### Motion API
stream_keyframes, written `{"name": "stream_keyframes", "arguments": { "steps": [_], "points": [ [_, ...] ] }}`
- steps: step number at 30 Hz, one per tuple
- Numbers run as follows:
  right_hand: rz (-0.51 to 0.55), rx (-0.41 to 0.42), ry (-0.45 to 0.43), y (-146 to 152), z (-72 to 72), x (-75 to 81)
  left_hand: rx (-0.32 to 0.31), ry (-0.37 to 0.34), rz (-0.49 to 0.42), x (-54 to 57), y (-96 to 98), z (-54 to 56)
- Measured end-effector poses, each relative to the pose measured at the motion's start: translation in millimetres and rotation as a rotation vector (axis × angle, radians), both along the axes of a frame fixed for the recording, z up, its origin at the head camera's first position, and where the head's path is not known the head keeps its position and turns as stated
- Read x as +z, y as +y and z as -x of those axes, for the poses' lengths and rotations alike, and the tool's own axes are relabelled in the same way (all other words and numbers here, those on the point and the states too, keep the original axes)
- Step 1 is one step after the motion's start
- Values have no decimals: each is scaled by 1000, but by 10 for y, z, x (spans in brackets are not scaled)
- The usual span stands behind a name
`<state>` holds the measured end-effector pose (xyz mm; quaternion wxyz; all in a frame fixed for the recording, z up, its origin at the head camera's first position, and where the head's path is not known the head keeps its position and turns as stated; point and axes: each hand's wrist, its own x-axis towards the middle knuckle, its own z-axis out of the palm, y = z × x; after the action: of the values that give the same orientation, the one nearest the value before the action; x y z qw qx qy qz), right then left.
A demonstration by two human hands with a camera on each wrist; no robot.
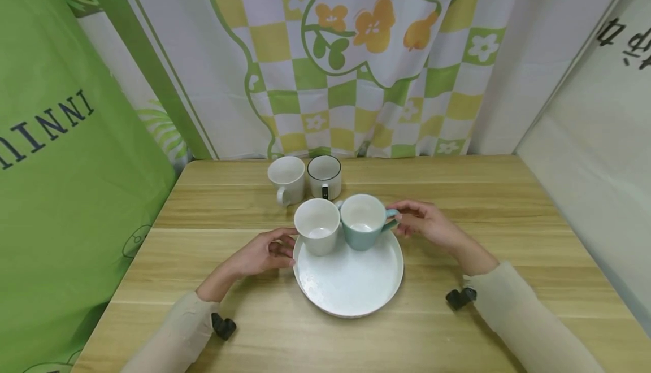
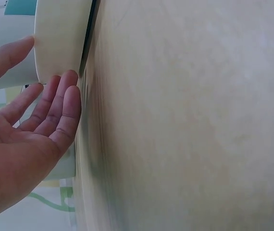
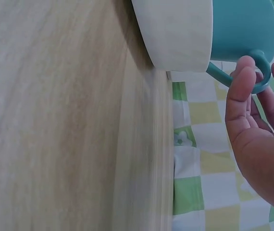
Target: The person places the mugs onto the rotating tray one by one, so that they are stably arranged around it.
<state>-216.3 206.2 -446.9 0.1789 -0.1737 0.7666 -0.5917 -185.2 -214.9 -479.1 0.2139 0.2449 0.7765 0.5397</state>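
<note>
A teal mug (image 1: 362,231) with a white inside stands upright on the back part of a round white tray (image 1: 351,288). My right hand (image 1: 429,223) is at the mug's handle (image 3: 263,72), fingers curled about it and thumb close on the other side. Left of the teal mug, a white mug (image 1: 316,231) also stands on the tray. At the tray's left edge is my left hand (image 1: 267,253), its fingers loosely bent. In the left wrist view, its fingertips (image 2: 69,79) reach the tray's side and the thumb lies by the rim, without a grip.
Behind the tray on the wooden table (image 1: 229,192) stand another white mug (image 1: 290,183) and a white mug with a dark rim (image 1: 325,183). A patterned curtain (image 1: 356,107) hangs along the back edge. Green cloth (image 1: 66,192) borders the left side.
</note>
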Motion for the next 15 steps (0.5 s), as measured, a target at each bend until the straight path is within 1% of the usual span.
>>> {"name": "stream_keyframes", "arguments": {
  "steps": [2, 7, 9, 15],
  "points": [
    [-12, -24, -8, 9, -11, 8, 9, 12, 5, 14, -4, 1],
    [-24, -66, -3, 38, -27, 6, 29, 75, 54, 55, -19, 13],
    [-21, -69, 2, 50, -29, -1, 41, 100, 75, 70, -25, 19],
    [-8, -55, 7, 90, -56, -13, 101, 114, 96, 89, -44, 28]
  ]
}}
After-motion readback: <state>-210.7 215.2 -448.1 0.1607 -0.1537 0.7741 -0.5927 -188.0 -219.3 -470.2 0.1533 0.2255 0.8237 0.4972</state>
